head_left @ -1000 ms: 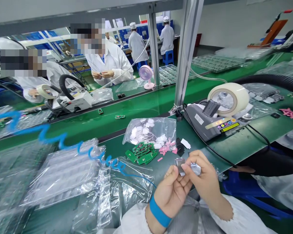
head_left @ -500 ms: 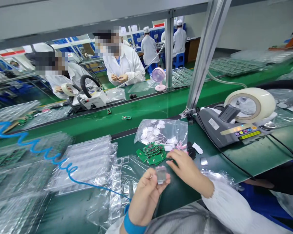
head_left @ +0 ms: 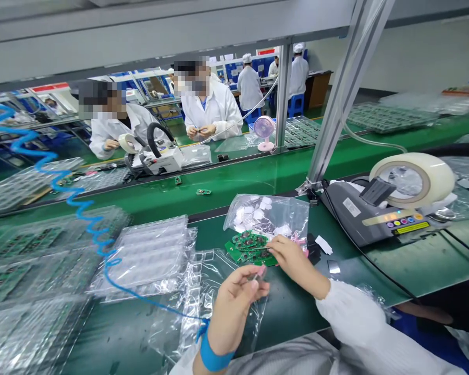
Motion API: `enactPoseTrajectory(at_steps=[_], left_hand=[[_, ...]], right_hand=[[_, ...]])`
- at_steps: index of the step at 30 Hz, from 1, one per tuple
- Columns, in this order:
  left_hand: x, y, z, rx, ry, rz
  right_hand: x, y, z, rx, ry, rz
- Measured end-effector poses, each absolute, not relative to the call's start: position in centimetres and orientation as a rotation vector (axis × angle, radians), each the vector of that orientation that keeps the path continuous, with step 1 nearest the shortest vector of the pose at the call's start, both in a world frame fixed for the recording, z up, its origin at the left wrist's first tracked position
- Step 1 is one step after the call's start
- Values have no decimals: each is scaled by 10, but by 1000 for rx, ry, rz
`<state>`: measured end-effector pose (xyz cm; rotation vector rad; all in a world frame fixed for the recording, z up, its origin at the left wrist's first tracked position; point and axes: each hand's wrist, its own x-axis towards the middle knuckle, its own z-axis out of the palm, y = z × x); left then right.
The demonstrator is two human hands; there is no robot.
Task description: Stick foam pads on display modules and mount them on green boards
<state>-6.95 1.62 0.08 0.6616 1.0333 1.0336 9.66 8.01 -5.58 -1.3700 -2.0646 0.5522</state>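
Observation:
My left hand (head_left: pixel 234 297), with a blue wrist strap (head_left: pixel 214 355), pinches a small clear plastic piece with a pink tab (head_left: pixel 261 272); the fingers hide part of it. My right hand (head_left: pixel 295 259) reaches to the right side of a pile of green circuit boards (head_left: pixel 248 249). Its thumb and fingertips close on the edge of a board there. Just behind the pile lies a clear bag of white pieces (head_left: pixel 254 211), wires trailing inside. Under and beside my left hand are clear plastic sheets (head_left: pixel 213 276).
A grey tape dispenser (head_left: pixel 355 211) with a large roll stands at the right. Stacked clear trays (head_left: pixel 148 252) and trays of boards (head_left: pixel 23 250) fill the left. A coiled blue cord (head_left: pixel 84 211) crosses the left side. Co-workers (head_left: pixel 209 107) sit beyond the green belt (head_left: pixel 250 174).
My right hand has moved left onto the board pile and its fingers have closed. My left hand has turned the clear piece nearly edge-on. The camera view has shifted slightly.

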Motion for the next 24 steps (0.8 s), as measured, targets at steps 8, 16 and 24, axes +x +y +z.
enactPoseTrajectory(at_steps=[8,16,24], left_hand=[[-45,5,3,1078,1114,1053],[-31,2,7,1273,926,1075],[-26,2,26,1580,891,1089]], right_hand=[[138,17,19,-1028,-1793,740],[148,0,20,-1035,-1900,616],[157,-16,35,-956,-2044,234]])
